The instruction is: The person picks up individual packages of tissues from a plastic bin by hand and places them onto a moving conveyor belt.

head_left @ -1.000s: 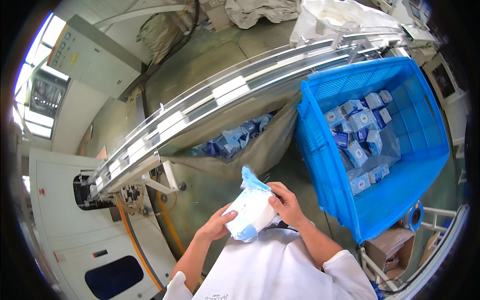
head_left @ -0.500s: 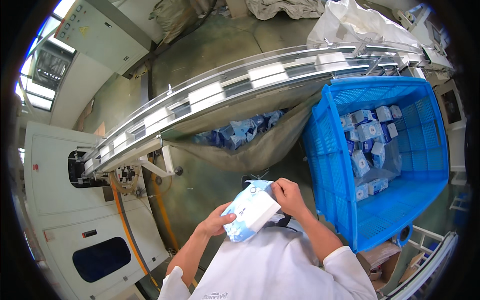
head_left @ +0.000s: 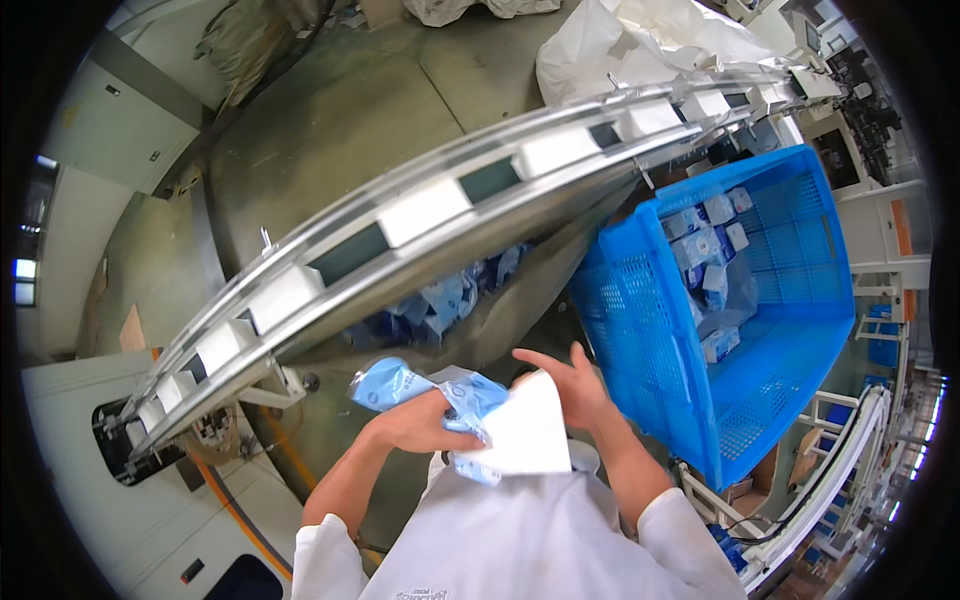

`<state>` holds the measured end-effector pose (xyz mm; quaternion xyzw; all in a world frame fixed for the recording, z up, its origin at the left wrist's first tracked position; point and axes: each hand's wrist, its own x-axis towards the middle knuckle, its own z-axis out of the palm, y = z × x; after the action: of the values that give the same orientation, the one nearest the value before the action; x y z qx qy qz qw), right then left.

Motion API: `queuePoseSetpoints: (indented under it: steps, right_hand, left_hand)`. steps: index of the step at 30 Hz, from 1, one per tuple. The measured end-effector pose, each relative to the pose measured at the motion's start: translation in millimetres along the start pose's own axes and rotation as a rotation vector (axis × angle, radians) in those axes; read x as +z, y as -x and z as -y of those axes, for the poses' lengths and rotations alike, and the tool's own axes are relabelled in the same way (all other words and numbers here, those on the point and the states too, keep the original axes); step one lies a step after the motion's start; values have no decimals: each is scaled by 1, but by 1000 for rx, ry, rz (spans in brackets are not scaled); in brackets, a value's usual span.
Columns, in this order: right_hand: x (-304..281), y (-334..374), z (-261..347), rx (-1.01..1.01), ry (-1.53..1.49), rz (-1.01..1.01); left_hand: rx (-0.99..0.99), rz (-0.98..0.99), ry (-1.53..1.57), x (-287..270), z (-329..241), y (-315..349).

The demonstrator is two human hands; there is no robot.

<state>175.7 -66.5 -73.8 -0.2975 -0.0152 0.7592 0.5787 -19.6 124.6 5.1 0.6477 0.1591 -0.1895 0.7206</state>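
My left hand (head_left: 412, 424) is closed around a crumpled blue-and-white plastic wrapper (head_left: 472, 398), one end of which sticks out to the left. A white stack of tissues (head_left: 530, 430) shows bare on the right of the wrapper, in front of my chest. Along the stack's right edge my right hand (head_left: 577, 388) is open, with fingers stretched and apart; whether its palm touches the stack I cannot tell.
Beyond my hands a conveyor (head_left: 350, 262) carries spaced white tissue stacks. Under it hangs a cloth sling (head_left: 540, 290) with blue wrappers inside. At right stands a tilted blue crate (head_left: 640, 330) holding several tissue packs (head_left: 695, 248). A white machine (head_left: 75, 410) is at left.
The wrapper has been torn open and bunched in my left hand, baring the white stack. My right hand has let go of the pack's corner and spread its fingers. The view has shifted.
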Motion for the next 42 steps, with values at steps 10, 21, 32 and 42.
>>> queuePoseSetpoints:
  steps: [10,21,32,42]
  right_hand:
    - [44,-12,23,-375,654,-742]
    - [50,24,16,-704,151,-1021]
    - [12,66,-23,-378,203,-914]
    - [45,137,31,-575,510,-440]
  left_hand:
    - [-78,-74,114,-110,57,-72]
    - [-23,-744,-539,-78,329,-332]
    - [-371,-147,-561,-123,316,-336]
    - [-62,-532,-669,-60,77,-159]
